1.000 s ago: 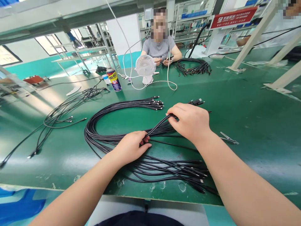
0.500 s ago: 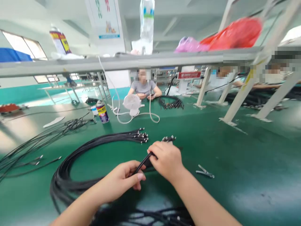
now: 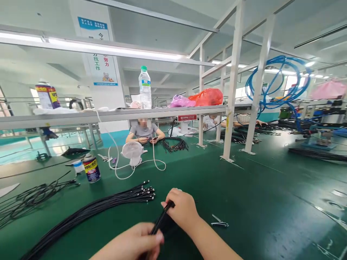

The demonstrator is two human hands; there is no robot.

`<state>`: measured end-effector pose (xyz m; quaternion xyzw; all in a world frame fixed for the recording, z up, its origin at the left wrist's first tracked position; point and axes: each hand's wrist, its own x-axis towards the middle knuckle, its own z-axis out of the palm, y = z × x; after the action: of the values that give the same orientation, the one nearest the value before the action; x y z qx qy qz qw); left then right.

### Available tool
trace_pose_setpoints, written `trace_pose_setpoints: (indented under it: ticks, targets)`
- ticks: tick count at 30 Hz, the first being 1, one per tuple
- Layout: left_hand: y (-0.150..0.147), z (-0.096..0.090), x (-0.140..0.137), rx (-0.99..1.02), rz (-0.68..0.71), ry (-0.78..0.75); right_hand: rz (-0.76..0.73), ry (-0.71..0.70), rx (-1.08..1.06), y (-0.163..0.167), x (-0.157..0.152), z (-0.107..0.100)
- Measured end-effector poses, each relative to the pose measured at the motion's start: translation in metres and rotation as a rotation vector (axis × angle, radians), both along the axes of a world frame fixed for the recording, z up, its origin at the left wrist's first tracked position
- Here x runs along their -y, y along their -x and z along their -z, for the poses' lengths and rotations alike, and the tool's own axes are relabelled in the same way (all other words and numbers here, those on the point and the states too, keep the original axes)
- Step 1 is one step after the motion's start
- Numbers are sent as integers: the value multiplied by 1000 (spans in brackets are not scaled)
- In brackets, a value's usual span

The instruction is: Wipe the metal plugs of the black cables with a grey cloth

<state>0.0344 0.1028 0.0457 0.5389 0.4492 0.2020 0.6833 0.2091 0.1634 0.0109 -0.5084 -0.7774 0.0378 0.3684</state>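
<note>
Black cables point(image 3: 160, 221) run in a slim bundle between my two hands, low in the middle of the head view. My left hand point(image 3: 141, 238) is closed round their lower stretch, thumb on top. Further up, my right hand point(image 3: 181, 205) grips the same cables and hides their far ends. Left of my hands a thick bundle of black cables point(image 3: 89, 211) lies curved on the green table point(image 3: 260, 202), its metal-tipped ends near my right hand. A nail clipper point(image 3: 220, 221) rests to the right of my right forearm.
A spray can point(image 3: 91, 169) and a small white fan point(image 3: 132, 151) with a white cord stand ahead. Loose cables point(image 3: 35, 198) lie at the left. A shelf point(image 3: 162, 112) on white posts point(image 3: 231, 90) spans the table. Across it sits a person point(image 3: 145, 133).
The view has tilted up and turned right, so the table sits lower in it. Both hands still hold the cables, and more of the cable length shows between them.
</note>
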Motion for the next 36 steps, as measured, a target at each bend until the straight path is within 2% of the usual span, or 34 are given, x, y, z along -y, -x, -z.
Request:
trace_pose_setpoints:
  ticks: [3, 7, 9, 12, 16, 18, 21, 25, 28, 30, 34, 36]
  targets:
    - [-8, -8, -11, 53, -120, 39, -16, -5, -63, -4, -2, 0]
    - [-11, 5, -15, 106, -283, 88, -109, 102, -660, -15, -14, -2]
    - [-11, 12, -7, 165, -329, 72, -124, 198, -851, -20, -18, -3]
    - [-12, 15, 12, 223, -299, 70, -159, 399, -929, -23, -17, -6]
    - [-16, 18, 25, 264, -238, 112, -334, 675, -1075, -16, -5, -15]
    - [-18, 21, 26, 288, -217, 118, -406, 735, -1153, -12, 3, -21]
    - [-21, 20, 23, 301, -139, 125, -429, 754, -1192, -9, 10, -27]
    - [-29, 2, 14, 343, -98, 86, -487, 896, -1122, -9, 14, -30]
    - [-38, -8, 7, 354, -47, 162, -525, 945, -1036, -11, 14, -30]
    - [-43, -6, 5, 370, -39, 192, -537, 914, -1010, -16, 12, -29]
    - [-47, 12, 9, 442, -60, 187, -475, 774, -1042, -26, 4, -28]
    - [-46, 19, 12, 465, -57, 191, -465, 766, -991, -28, 3, -27]
